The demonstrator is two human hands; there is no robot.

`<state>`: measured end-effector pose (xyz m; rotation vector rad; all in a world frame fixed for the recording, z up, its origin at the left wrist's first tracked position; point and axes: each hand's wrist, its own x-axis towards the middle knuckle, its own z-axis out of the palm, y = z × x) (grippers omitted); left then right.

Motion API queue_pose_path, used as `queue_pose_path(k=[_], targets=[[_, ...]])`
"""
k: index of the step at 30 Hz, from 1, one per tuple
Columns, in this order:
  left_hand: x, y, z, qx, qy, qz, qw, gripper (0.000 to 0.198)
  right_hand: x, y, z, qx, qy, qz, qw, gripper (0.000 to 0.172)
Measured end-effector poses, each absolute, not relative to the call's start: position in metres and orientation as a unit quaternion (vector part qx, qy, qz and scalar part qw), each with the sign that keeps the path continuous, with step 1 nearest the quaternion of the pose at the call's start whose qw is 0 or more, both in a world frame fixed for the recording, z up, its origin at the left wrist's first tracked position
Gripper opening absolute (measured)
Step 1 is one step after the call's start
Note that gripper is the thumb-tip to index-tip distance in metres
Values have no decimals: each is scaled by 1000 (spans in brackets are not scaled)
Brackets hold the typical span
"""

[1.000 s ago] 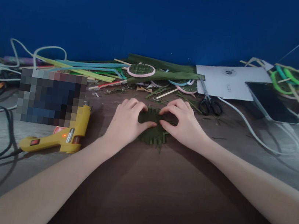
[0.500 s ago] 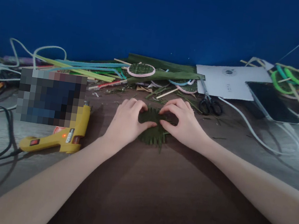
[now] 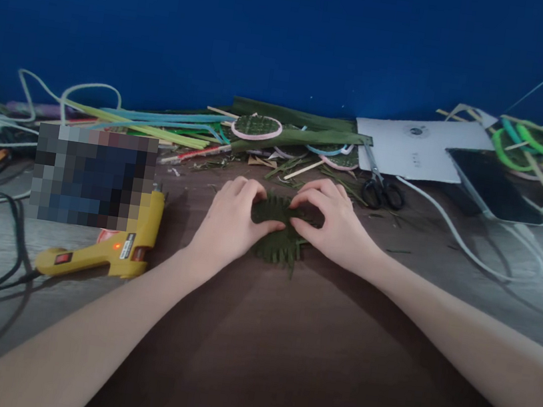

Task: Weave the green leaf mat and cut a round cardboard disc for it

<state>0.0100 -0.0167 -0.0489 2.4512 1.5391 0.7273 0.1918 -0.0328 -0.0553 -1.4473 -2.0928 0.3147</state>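
A small dark green woven leaf piece [image 3: 282, 244] with loose strip ends around its edge lies at the middle of the brown board. My left hand [image 3: 229, 219] is closed on its left side, thumb pressed over the top. On the right side, the thumb and fingers of my right hand [image 3: 333, 224] pinch the same piece. The fingers cover part of the weave, so its upper and side edges are partly hidden.
A yellow glue gun [image 3: 138, 238] with a lit red light lies at left beside a blurred patch. Behind are round woven pieces [image 3: 257, 126], leaf strips, scissors [image 3: 379, 188], a white sheet [image 3: 412, 139] and a phone [image 3: 494, 184]. Cables run along both sides.
Hardly anything differs; both hands keep their grip on the woven leaf piece, with only a slight shift of the fingers.
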Motion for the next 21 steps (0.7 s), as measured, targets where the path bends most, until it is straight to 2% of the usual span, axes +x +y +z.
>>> queue_pose_path(k=[21], targets=[[10,-17,-52,790,557,250,54,42,193,-33,-56,-543,-781,121,285,6]])
